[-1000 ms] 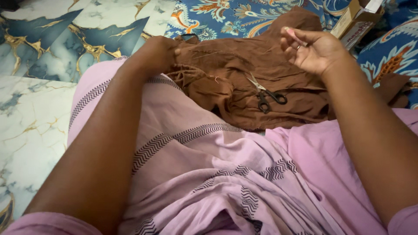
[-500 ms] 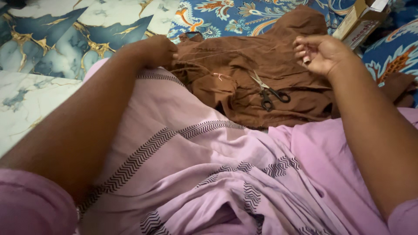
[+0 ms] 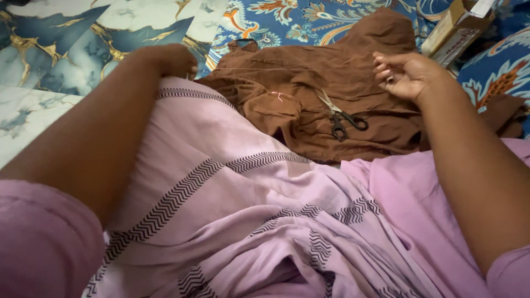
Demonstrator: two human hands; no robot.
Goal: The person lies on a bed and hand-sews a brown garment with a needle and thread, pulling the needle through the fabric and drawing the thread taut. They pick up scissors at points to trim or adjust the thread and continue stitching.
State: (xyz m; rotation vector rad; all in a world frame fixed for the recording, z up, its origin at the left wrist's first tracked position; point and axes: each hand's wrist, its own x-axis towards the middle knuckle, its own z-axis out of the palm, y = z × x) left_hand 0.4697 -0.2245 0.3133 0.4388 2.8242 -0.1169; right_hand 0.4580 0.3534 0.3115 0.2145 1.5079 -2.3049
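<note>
My left hand [image 3: 165, 58] rests curled over my raised knee, its fingers closed on the near edge of a brown cloth [image 3: 331, 72] spread in front of me. A thin pale thread [image 3: 298, 67] stretches taut across the cloth towards my right hand [image 3: 406, 74]. That hand hovers over the cloth's right side with fingertips pinched on the thread's end. Black-handled scissors [image 3: 342, 116] lie shut on the brown cloth between my hands. A pink garment [image 3: 248, 209] with dark zigzag stripes covers my lap.
A small cardboard box [image 3: 455, 30] lies at the top right on a blue floral fabric [image 3: 276, 22]. Marbled blue, white and gold floor tiles [image 3: 55, 49] fill the left side.
My right hand turned from palm-up and drew slightly away, pulling the thread taut. My left hand stayed at the knee; the view shifted a little.
</note>
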